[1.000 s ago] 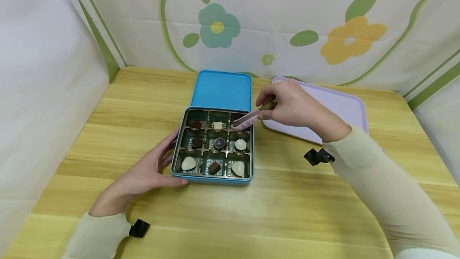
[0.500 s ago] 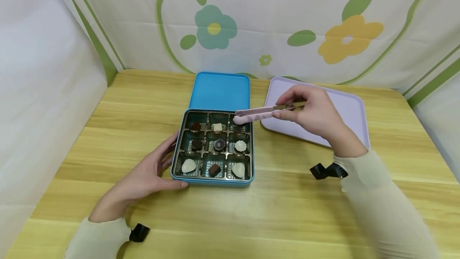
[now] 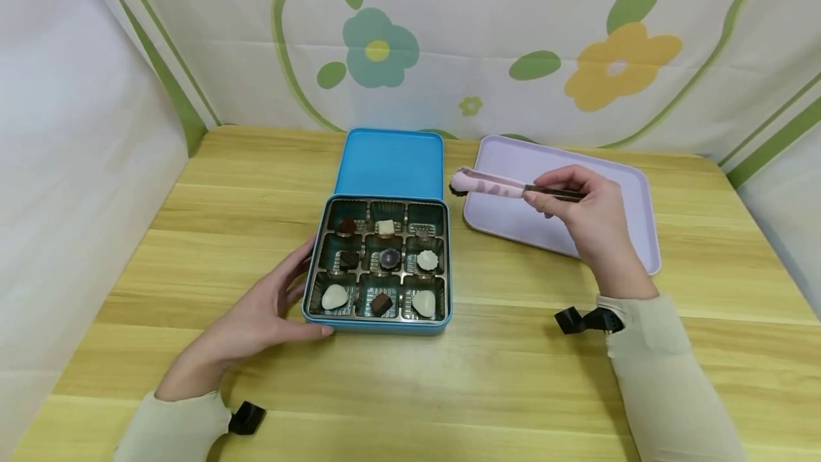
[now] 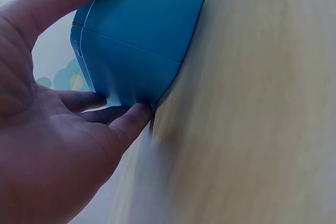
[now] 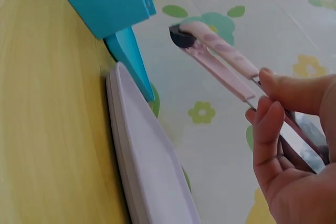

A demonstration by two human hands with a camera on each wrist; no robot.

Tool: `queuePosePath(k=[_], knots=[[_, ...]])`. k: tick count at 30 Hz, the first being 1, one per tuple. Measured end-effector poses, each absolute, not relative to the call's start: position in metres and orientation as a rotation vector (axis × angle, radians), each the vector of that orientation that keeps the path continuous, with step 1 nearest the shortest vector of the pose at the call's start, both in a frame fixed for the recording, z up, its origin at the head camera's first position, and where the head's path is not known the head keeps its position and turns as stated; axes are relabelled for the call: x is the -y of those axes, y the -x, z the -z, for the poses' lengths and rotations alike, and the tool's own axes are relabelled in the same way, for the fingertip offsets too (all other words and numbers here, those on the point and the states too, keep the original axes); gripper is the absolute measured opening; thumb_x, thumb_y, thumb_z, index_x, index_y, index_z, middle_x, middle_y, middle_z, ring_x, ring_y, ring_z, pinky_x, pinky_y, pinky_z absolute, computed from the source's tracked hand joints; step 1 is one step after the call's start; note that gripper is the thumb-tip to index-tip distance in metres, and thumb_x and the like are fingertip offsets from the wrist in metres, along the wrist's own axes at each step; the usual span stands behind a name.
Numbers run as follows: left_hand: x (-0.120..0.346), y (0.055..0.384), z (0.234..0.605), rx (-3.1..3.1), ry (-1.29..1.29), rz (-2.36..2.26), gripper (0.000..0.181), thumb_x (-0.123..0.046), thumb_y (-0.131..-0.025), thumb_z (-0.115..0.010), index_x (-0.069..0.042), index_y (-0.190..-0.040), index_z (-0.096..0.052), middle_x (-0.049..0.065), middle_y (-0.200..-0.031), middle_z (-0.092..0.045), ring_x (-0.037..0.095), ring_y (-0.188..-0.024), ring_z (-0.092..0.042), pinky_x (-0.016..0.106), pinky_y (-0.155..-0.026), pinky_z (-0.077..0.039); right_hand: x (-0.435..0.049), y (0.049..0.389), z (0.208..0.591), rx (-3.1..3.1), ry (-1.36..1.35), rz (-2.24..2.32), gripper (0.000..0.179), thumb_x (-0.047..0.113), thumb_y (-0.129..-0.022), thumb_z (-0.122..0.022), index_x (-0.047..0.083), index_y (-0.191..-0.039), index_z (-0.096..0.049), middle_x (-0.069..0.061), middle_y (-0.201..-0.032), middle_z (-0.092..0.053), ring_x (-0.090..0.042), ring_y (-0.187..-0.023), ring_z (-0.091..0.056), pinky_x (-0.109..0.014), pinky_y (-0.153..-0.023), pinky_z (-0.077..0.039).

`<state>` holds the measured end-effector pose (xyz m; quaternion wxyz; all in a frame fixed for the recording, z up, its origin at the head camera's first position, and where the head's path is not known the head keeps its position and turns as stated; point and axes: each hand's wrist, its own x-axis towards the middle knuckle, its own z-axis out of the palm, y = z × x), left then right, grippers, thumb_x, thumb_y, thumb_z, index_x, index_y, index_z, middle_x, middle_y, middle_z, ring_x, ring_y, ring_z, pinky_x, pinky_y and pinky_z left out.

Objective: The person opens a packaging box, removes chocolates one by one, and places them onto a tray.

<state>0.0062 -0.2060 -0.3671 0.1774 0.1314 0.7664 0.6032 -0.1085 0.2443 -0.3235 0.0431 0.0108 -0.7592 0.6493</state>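
My right hand (image 3: 586, 209) pinches a pair of tongs (image 3: 492, 184) with pink-covered ends and metal handles. Between the tong tips sits a dark chocolate (image 5: 181, 36), raised in the air between the tin and the lilac tray (image 3: 513, 223). At the left front corner of the blue chocolate tin (image 3: 378, 326), my left hand (image 3: 263, 309) holds on, thumb along the front wall and fingertips against the left wall. A divided insert in the tin bears several white and dark chocolates, one per compartment. Its back right compartment (image 3: 425, 218) is bare.
Behind the tin lies a blue lid (image 3: 391, 162), touching or close to its back edge. The lilac tray lies at the back right, partly under the right hand. A flower-patterned cloth (image 3: 449, 34) hangs behind the wooden table (image 3: 487, 391).
My right hand has lifted the tongs out of the back right compartment and moved right, with the dark chocolate in the tips. My left hand has stayed at the tin.
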Motion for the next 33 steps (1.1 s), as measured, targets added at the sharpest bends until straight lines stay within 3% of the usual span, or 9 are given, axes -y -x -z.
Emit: queuePosePath(k=[11, 22, 27, 33], knots=[[0.206, -0.006, 0.369, -2.158, -0.374, -1.713, 0.123, -0.009, -0.082, -0.094, -0.025, -0.174, -0.015, 0.014, -0.179, -0.023, 0.041, -0.163, -0.024, 0.002, -0.115, -0.033, -0.27, 0.135, 0.338, 2.049, 0.51, -2.041, 0.02, 0.004, -0.083, -0.092, 0.007, -0.096, -0.077, 0.007, -0.078, -0.077, -0.007, -0.065, -0.071, -0.018, -0.064, -0.06], [0.204, -0.007, 0.37, -2.139, -0.373, -1.732, 0.122, -0.009, -0.083, -0.094, -0.026, -0.174, -0.015, 0.012, -0.18, -0.021, 0.043, -0.163, -0.025, 0.003, -0.115, -0.034, -0.276, 0.161, 0.338, 2.062, 0.624, -1.956, 0.024, 0.002, -0.083, -0.091, 0.006, -0.102, -0.076, 0.01, -0.074, -0.075, -0.004, -0.065, -0.071, -0.015, -0.065, -0.06], [0.205, -0.008, 0.371, -2.125, -0.355, -1.727, 0.124, -0.009, -0.082, -0.094, -0.027, -0.174, -0.015, 0.009, -0.181, -0.017, 0.043, -0.163, -0.025, 0.004, -0.115, -0.034, -0.275, 0.162, 0.343, 2.084, 0.701, -1.995, 0.027, 0.006, -0.084, -0.092, 0.006, -0.104, -0.075, 0.009, -0.082, -0.074, -0.004, -0.068, -0.071, -0.015, -0.065, -0.059], [0.206, -0.009, 0.37, -2.138, -0.353, -1.724, 0.124, -0.009, -0.081, -0.095, -0.026, -0.174, -0.014, 0.01, -0.181, -0.019, 0.041, -0.164, -0.024, 0.004, -0.116, -0.034, -0.27, 0.164, 0.345, 2.058, 0.703, -2.045, 0.019, 0.006, -0.085, -0.091, 0.007, -0.097, -0.077, 0.008, -0.086, -0.073, -0.005, -0.065, -0.07, -0.016, -0.064, -0.059]])
